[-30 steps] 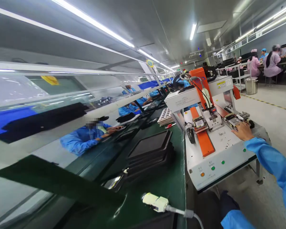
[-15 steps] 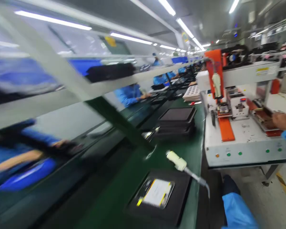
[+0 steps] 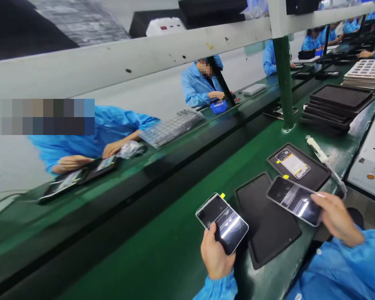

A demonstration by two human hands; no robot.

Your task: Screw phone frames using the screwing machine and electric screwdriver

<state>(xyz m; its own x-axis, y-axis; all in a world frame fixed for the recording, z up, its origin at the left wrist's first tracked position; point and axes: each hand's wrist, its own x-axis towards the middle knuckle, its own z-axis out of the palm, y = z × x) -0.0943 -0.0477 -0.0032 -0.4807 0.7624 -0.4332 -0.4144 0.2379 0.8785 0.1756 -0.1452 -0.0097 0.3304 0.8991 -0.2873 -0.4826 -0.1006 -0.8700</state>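
Observation:
In my left hand [image 3: 217,254] is a smartphone [image 3: 226,229], its glossy dark screen facing up and a small yellow tab on its top edge. My left thumb lies over the near side of it. My right hand [image 3: 340,216] grips the near end of a second smartphone [image 3: 287,196], also screen up with a yellow tab. Both phones are held above the bench, either side of a bare black tray [image 3: 276,237]. Just beyond, a second black tray [image 3: 321,177] holds an opened phone [image 3: 293,164] with a white panel and yellow strips.
A cream corded hand tool [image 3: 317,149] lies on the green bench [image 3: 162,258]. Farther back are stacked black trays [image 3: 340,100], a green post [image 3: 284,83] and stacked white grid trays [image 3: 367,71]. A white machine [image 3: 367,166] borders the right. Across the conveyor, co-workers in blue sit working.
My view has swung left, from the white machine towards the bench. Both my hands now show, each with a phone. A bare black tray now shows nearer than the loaded one.

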